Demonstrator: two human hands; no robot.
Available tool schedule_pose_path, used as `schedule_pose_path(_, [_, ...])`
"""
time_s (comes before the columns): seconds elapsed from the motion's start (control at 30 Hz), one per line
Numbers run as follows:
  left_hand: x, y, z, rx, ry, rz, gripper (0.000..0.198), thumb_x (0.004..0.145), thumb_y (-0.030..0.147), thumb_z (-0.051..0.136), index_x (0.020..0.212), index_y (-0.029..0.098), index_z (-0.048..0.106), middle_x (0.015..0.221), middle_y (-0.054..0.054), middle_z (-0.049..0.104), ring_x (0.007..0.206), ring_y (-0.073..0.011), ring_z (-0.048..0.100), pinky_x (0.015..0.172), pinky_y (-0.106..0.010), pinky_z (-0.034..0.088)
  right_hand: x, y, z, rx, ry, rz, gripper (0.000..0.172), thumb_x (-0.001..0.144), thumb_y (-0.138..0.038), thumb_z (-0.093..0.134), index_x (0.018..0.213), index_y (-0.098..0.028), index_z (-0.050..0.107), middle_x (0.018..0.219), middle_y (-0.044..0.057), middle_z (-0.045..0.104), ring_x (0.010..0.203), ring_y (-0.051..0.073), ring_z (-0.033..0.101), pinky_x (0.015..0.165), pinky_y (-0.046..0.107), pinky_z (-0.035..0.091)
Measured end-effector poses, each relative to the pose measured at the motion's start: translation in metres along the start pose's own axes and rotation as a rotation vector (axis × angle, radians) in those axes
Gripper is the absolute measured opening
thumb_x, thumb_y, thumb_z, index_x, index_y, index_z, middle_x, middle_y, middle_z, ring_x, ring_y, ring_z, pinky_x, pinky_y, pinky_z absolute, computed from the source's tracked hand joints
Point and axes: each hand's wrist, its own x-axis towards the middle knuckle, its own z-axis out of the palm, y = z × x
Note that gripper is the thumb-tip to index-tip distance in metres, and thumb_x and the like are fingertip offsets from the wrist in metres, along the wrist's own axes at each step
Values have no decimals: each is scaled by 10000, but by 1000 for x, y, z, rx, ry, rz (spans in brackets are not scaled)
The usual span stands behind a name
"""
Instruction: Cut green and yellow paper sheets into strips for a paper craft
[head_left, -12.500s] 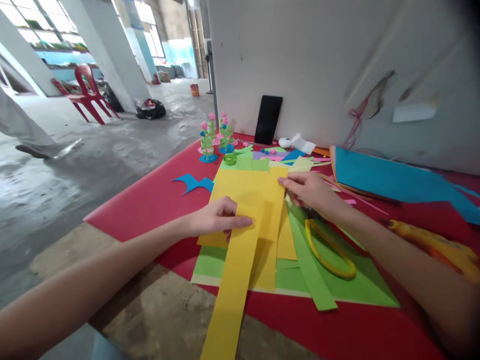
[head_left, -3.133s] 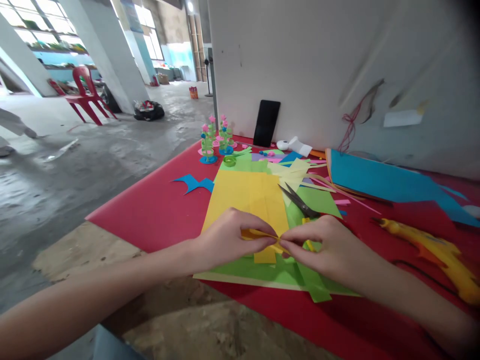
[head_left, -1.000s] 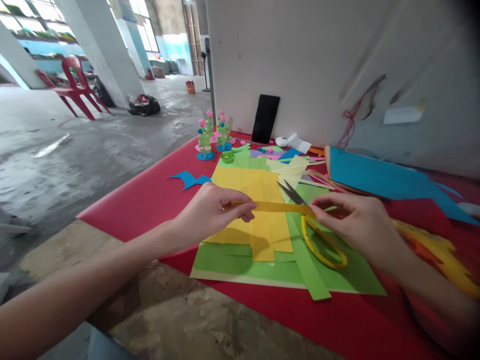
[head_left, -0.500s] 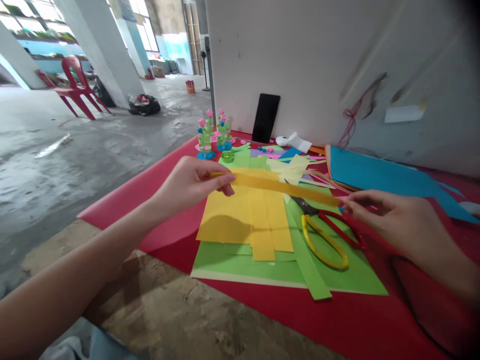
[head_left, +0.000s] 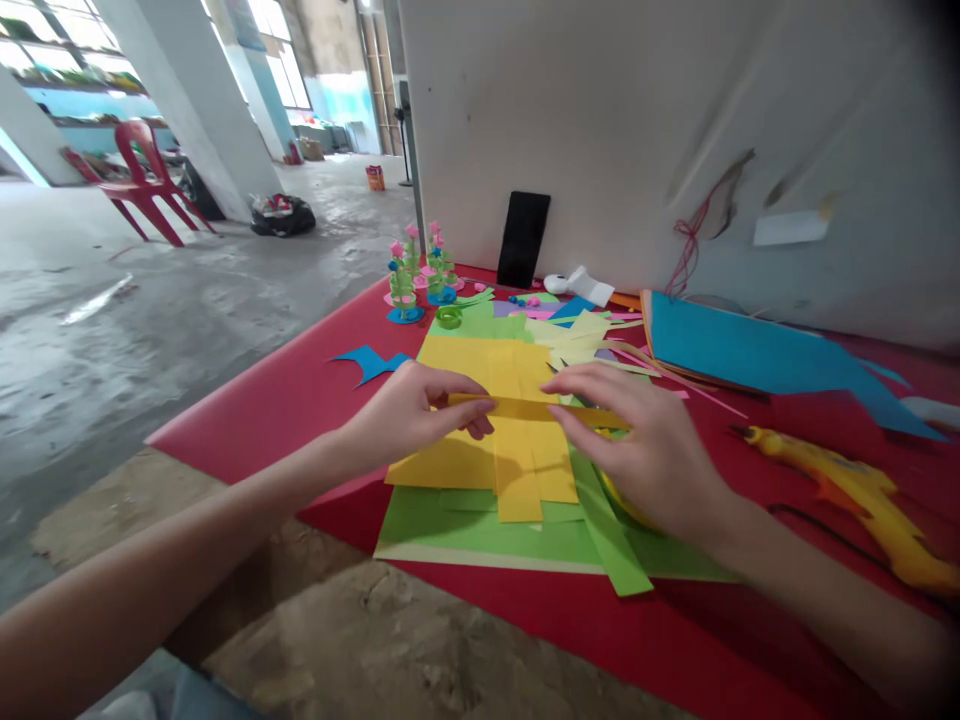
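A narrow yellow paper strip [head_left: 521, 409] stretches level between my two hands, above the stacked paper. My left hand [head_left: 427, 405] pinches its left end between thumb and fingers. Around its right part, the thumb and fingers of my right hand [head_left: 637, 430] are closed on the strip. Below lie a yellow paper sheet [head_left: 435, 460] and wider yellow strips [head_left: 519, 490], on top of green paper [head_left: 465, 530]. A green strip [head_left: 622, 560] slants toward the front edge. My right hand mostly covers the scissors; part of a yellow handle [head_left: 626, 500] shows.
Small paper ornaments [head_left: 403, 290] stand at the back left, by a green paper roll [head_left: 448, 318]. A black phone [head_left: 523, 240] leans on the wall. At right lie a yellow glue gun [head_left: 847, 490] and blue paper [head_left: 750, 345]. Blue scraps [head_left: 371, 364] lie left.
My right hand has moved left along the strip, closer to my left hand, and now covers most of the scissors. The glue gun and blue scraps have come into sight.
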Motion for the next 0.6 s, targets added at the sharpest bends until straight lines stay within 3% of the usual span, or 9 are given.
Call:
schedule_pose_path(0.23, [-6, -1, 9, 150, 33, 147, 168, 790, 196, 495, 727, 154, 645, 652, 10, 682, 583, -73, 620, 557, -135, 456, 14, -16, 24, 159, -70, 64, 80, 765, -171, 505, 733, -174, 579, 724, 0, 617, 680, 119, 552, 601, 241, 409])
schedule_pose_path(0.43, [-9, -1, 13, 154, 14, 179, 168, 799, 190, 487, 759, 149, 644, 675, 1, 688, 589, -75, 624, 541, -134, 457, 13, -18, 18, 158, -133, 115, 56, 727, -153, 518, 700, -166, 565, 699, -1, 605, 647, 112, 537, 584, 235, 397])
schedule_pose_path(0.6, [-9, 0, 6, 167, 116, 131, 159, 788, 224, 520, 737, 170, 661, 649, 21, 689, 594, -74, 625, 553, -133, 458, 4, 3, 2, 112, -113, 156, 62, 756, -173, 501, 713, -173, 546, 696, -14, 586, 636, 97, 521, 575, 221, 384])
